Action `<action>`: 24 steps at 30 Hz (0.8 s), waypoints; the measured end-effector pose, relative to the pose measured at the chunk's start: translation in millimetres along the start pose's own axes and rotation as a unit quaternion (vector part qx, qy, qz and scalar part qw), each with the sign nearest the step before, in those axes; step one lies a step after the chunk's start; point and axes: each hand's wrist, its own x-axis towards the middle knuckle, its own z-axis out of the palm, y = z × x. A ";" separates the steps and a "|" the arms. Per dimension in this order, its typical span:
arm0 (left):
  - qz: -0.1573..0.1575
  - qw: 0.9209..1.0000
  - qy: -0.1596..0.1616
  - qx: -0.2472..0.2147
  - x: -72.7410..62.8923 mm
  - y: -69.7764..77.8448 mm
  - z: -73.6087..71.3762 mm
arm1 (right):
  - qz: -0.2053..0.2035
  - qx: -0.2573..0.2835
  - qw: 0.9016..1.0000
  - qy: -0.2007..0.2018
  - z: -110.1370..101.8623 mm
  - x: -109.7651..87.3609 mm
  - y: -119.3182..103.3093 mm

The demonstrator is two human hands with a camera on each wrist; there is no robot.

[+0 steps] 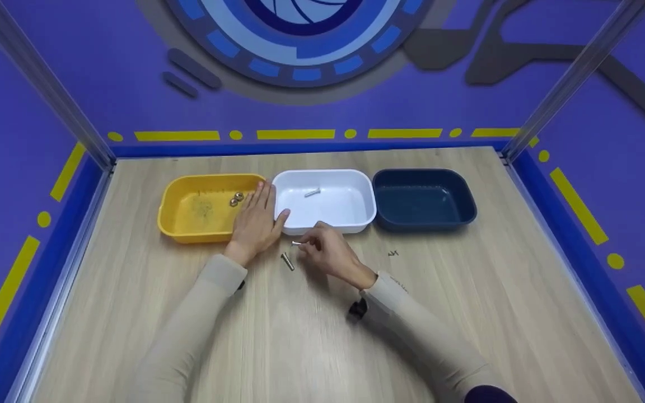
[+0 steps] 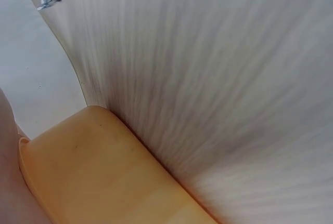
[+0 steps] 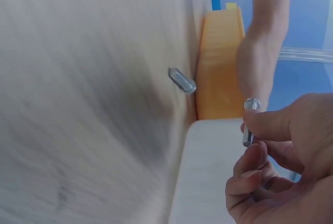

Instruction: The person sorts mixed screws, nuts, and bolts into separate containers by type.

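My right hand [image 1: 331, 250] pinches a small silver bolt [image 3: 249, 125] between thumb and fingers, just in front of the white bin [image 1: 325, 228]. Below and left of it, another bolt [image 1: 287, 261] lies on the table; the right wrist view shows this bolt [image 3: 182, 80] near the yellow bin. My left hand [image 1: 255, 224] rests with straight fingers over the adjoining rims of the yellow bin [image 1: 205, 238] and the white one. A third bolt [image 1: 312, 192] lies inside the white bin. Inside the yellow bin sit several nuts [image 1: 236, 198], close to my left fingers.
A dark blue bin [image 1: 425, 226] stands at the right end of the row. The wooden table [image 1: 300, 336] has small dark handwriting [image 1: 393, 253] in front of that bin. Purple-blue panels [image 1: 608, 168] enclose the back and sides.
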 end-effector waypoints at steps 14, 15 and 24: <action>-0.001 1.000 0.006 0.004 2.0 0.5 -1.1 | -0.026 0.012 0.999 0.013 -25.9 18.9 -1.0; -0.001 1.000 0.005 0.005 1.4 0.7 -0.8 | -0.029 0.009 0.999 0.013 -27.2 20.1 -0.8; 0.006 1.000 0.014 0.010 0.1 1.1 0.8 | -0.049 -0.020 0.998 0.031 -38.7 37.4 5.1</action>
